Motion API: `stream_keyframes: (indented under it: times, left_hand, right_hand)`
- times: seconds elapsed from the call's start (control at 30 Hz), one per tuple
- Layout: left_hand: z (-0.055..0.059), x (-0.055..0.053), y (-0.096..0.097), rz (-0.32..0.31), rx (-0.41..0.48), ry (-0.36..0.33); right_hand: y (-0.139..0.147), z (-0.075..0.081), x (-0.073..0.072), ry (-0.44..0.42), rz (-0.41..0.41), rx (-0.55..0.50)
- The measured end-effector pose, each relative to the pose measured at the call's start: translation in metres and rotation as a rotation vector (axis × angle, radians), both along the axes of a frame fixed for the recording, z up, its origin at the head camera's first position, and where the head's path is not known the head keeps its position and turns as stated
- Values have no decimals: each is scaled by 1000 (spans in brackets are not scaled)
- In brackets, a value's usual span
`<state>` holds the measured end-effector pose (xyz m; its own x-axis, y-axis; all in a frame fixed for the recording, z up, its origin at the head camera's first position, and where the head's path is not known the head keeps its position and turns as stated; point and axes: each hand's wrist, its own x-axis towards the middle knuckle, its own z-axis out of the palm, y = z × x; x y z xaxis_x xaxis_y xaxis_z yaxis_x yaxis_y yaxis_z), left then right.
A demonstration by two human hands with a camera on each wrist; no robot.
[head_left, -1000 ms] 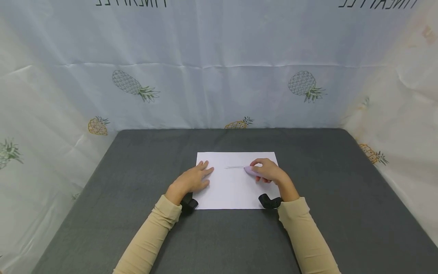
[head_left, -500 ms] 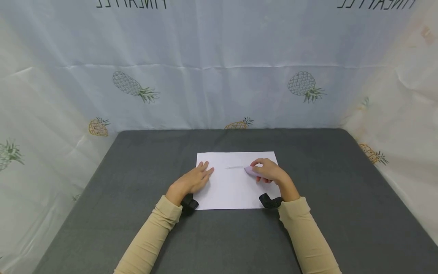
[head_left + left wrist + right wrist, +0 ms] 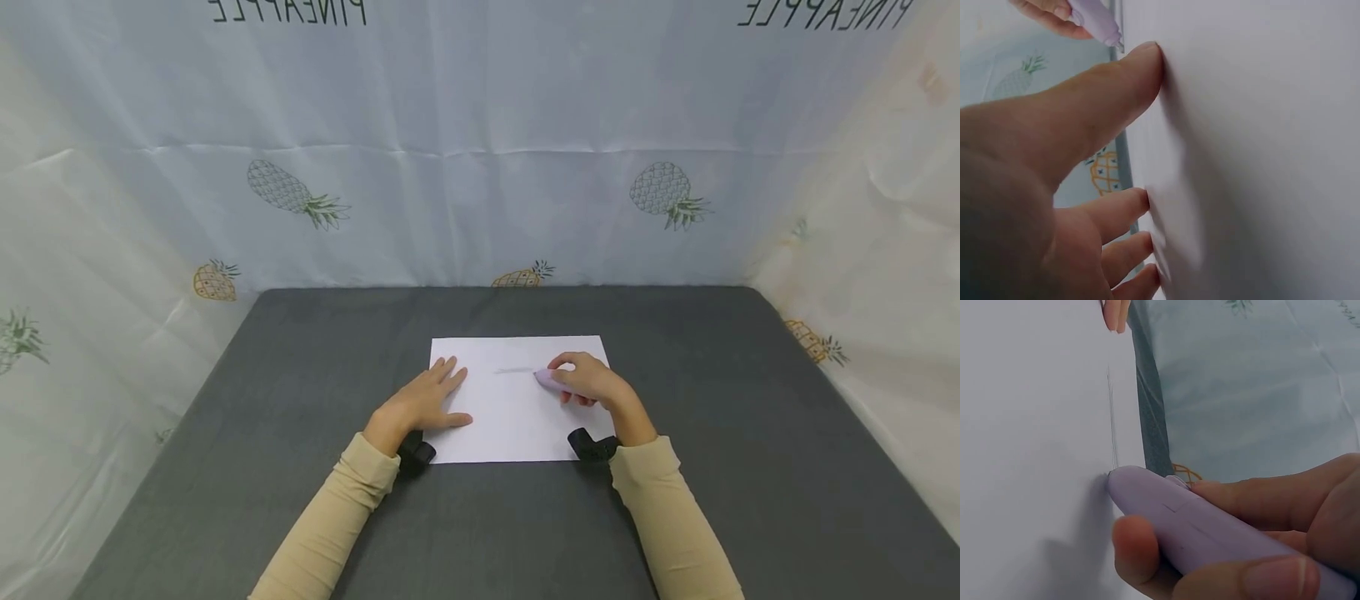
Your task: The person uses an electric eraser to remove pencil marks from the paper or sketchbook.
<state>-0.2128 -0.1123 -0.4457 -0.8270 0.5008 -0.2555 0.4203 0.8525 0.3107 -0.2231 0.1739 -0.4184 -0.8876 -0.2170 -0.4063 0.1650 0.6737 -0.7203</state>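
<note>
Left hand (image 3: 420, 402) splayed on paper (image 3: 510, 429), right hand (image 3: 594, 379) gripping purple tool (image 3: 1191, 522); only right wrist view separates thin lines (image 3: 1113, 425)

The right grip (image 3: 597, 383) holds a lilac tool (image 3: 549, 380) over paper (image 3: 510, 425).

A lavender pen-shaped tool (image 3: 1191, 519) with a rounded nose slants in the right hand (image 3: 588, 379), its tip at the right end of thin grey lines (image 3: 1112, 419) near the far edge of a flat white sheet (image 3: 502, 429) on the counter (image 3: 480, 525)
</note>
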Motion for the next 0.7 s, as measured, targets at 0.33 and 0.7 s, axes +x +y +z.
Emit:
stream_keyframes:
  times: [0.33,0.7]
  left_hand:
    - [2,0,0,9,14,-1]
    - [0,0,0,10,27,-13]
  right_hand:
    - [-2,-5,-4,25,-33,-9]
    - [-2,-4,-2,15,-51,-1]
